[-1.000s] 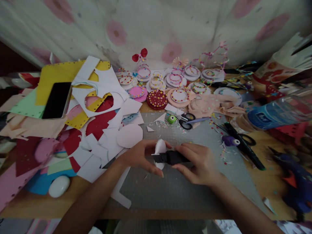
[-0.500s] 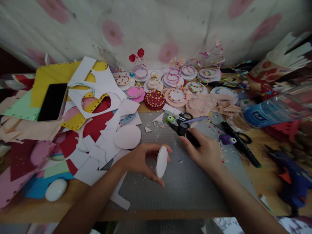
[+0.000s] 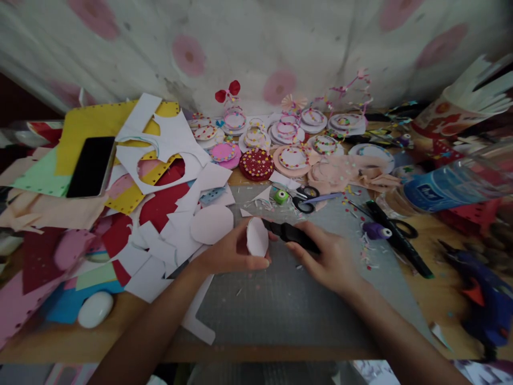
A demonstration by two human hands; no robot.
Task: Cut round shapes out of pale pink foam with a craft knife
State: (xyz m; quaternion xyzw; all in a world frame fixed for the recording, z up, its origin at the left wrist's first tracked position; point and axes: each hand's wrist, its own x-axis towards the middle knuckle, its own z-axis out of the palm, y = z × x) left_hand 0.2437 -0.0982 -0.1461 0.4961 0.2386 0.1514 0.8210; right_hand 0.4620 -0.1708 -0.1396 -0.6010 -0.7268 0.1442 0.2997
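My left hand pinches a small white paper disc by its edges, tilted up above the grey cutting mat. In my right hand is a black utility knife, the fingers wrapped round its handle. Its narrow front end points left and meets the disc's upper right edge; whether it cuts in I cannot tell. A larger white oval piece lies just left of the disc. Behind the knife are black-handled scissors and a green paper punch.
Coloured sheets and white offcuts with a phone are heaped at left. Decorated discs line the back. On the right are a purple punch, a black marker, a bottle and a blue glue gun.
The disc in my left hand has risen and turned its flat face more toward me. My right hand has brought the knife down and left against the disc's edge.
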